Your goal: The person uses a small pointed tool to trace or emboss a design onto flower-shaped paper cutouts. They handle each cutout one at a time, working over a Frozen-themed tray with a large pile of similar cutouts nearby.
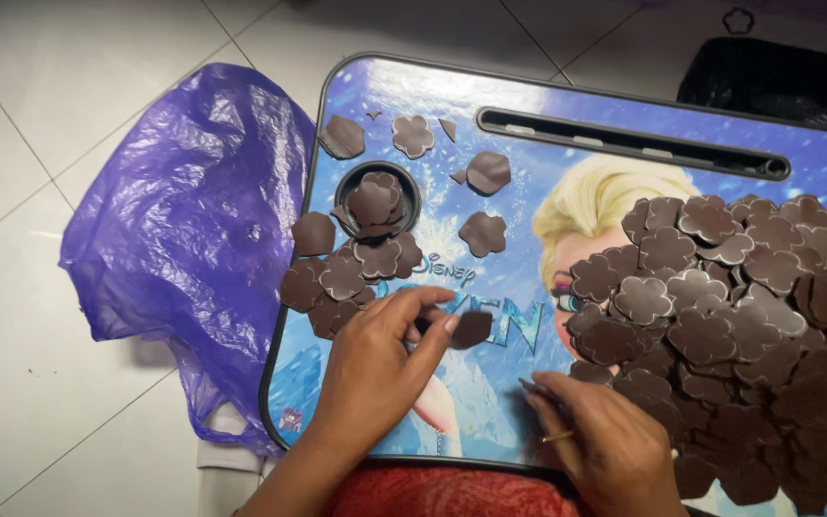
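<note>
My left hand (375, 359) rests on a blue picture-printed lap table (528, 144), its fingertips pinching a dark brown flower-shaped cutout (471, 328). My right hand (600, 436), with a ring on one finger, sits at the near edge with its fingers curled; whether it holds anything is hard to tell. A big heap of brown flower cutouts (739, 316) covers the table's right side, just beyond my right hand. A smaller cluster of cutouts (342, 273) lies to the left, some in the round cup recess (377, 199).
A crumpled purple plastic bag (193, 230) lies on the white tiled floor (40, 115) left of the table. A long dark slot (624, 144) runs along the table's far side. A black bag (768, 81) sits beyond the far right corner. Red cloth (433, 493) shows at the near edge.
</note>
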A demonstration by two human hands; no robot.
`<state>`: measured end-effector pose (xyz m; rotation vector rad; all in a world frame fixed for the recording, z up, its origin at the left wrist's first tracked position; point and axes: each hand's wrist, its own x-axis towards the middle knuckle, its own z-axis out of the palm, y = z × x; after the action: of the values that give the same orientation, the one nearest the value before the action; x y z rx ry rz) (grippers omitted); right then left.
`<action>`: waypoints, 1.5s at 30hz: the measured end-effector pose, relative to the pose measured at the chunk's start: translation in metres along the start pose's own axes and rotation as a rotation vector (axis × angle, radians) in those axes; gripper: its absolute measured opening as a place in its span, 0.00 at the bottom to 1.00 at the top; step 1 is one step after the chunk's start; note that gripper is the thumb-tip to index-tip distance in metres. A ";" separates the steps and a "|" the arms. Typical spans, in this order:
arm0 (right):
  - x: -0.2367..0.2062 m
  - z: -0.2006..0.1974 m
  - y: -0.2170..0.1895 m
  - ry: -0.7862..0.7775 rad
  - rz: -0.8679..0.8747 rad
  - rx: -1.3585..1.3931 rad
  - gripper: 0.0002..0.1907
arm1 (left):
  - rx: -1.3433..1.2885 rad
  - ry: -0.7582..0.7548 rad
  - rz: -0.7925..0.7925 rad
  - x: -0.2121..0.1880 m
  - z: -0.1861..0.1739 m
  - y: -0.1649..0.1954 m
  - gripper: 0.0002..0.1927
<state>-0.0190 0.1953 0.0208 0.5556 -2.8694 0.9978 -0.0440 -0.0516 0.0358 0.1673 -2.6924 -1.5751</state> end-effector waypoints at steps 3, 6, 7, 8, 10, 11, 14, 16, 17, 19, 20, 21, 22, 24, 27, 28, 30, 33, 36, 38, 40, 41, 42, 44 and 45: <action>0.002 -0.007 -0.004 -0.009 0.099 0.013 0.13 | 0.215 0.067 0.196 -0.017 0.007 -0.002 0.17; 0.009 -0.013 -0.011 -0.064 0.070 0.032 0.13 | 0.306 0.039 0.255 -0.021 0.011 -0.009 0.21; 0.013 -0.015 -0.013 -0.083 0.049 0.039 0.14 | 0.334 0.028 0.286 -0.020 0.012 -0.011 0.23; 0.016 -0.017 -0.015 -0.089 0.034 0.025 0.15 | 0.339 0.028 0.295 -0.020 0.014 -0.012 0.25; 0.021 -0.020 -0.021 -0.104 0.010 -0.002 0.17 | 0.349 0.019 0.307 -0.020 0.017 -0.013 0.29; 0.024 -0.019 -0.022 -0.106 0.029 -0.009 0.17 | 0.362 0.020 0.300 -0.016 0.019 -0.013 0.29; 0.028 -0.021 -0.025 -0.110 0.077 -0.026 0.18 | 0.373 0.010 0.285 -0.011 0.025 -0.011 0.27; 0.029 -0.019 -0.025 -0.094 0.069 -0.026 0.18 | 0.357 0.013 0.297 -0.008 0.025 -0.009 0.23; 0.029 -0.019 -0.025 -0.087 0.063 -0.030 0.18 | 0.321 0.017 0.320 -0.008 0.023 -0.008 0.20; 0.030 -0.020 -0.023 -0.072 0.053 -0.039 0.19 | 0.246 0.023 0.369 -0.008 0.021 -0.006 0.14; 0.029 -0.021 -0.023 -0.059 0.059 -0.033 0.18 | 0.210 0.018 0.439 -0.008 0.020 -0.005 0.11; 0.029 -0.022 -0.023 -0.044 0.067 -0.030 0.16 | 0.171 0.010 0.512 -0.009 0.017 -0.005 0.09; 0.029 -0.023 -0.022 -0.027 0.074 -0.025 0.15 | 0.133 0.004 0.586 -0.009 0.015 -0.005 0.07; 0.030 -0.026 -0.021 -0.019 0.058 -0.024 0.16 | 0.111 0.022 0.676 -0.010 0.014 -0.005 0.07; 0.030 -0.028 -0.021 0.001 0.071 -0.037 0.16 | 0.030 0.006 0.703 -0.014 0.016 -0.007 0.08; 0.030 -0.029 -0.021 0.004 0.083 -0.044 0.17 | -0.007 -0.006 0.689 -0.018 0.018 -0.008 0.09; 0.030 -0.030 -0.020 0.009 0.115 -0.058 0.17 | -0.095 -0.032 0.582 -0.028 0.024 -0.010 0.10; 0.029 -0.030 -0.020 0.005 0.132 -0.086 0.18 | -0.157 -0.080 0.500 -0.045 0.036 -0.014 0.10; 0.029 -0.029 -0.021 0.030 0.108 -0.064 0.16 | -0.210 -0.105 0.437 -0.055 0.043 -0.020 0.12; 0.029 -0.027 -0.022 0.051 0.148 -0.042 0.15 | -0.220 -0.083 0.359 -0.057 0.046 -0.020 0.12; 0.030 -0.025 -0.022 0.059 0.255 -0.031 0.14 | -0.198 -0.032 0.247 -0.056 0.046 -0.018 0.13; 0.031 -0.024 -0.022 0.044 0.226 -0.036 0.13 | -0.085 0.002 0.223 -0.055 0.044 -0.016 0.14; 0.032 -0.025 -0.022 0.028 0.199 -0.042 0.12 | 0.026 0.034 0.197 -0.054 0.042 -0.015 0.16; 0.034 -0.025 -0.021 0.002 0.163 -0.052 0.11 | 0.181 0.061 0.192 -0.051 0.036 -0.013 0.22; 0.035 -0.024 -0.022 -0.007 0.153 -0.055 0.11 | 0.224 0.056 0.213 -0.049 0.032 -0.014 0.26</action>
<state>-0.0455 0.1833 0.0583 0.3408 -2.9729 0.9339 0.0036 -0.0259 0.0103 -0.0701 -2.7303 -1.1943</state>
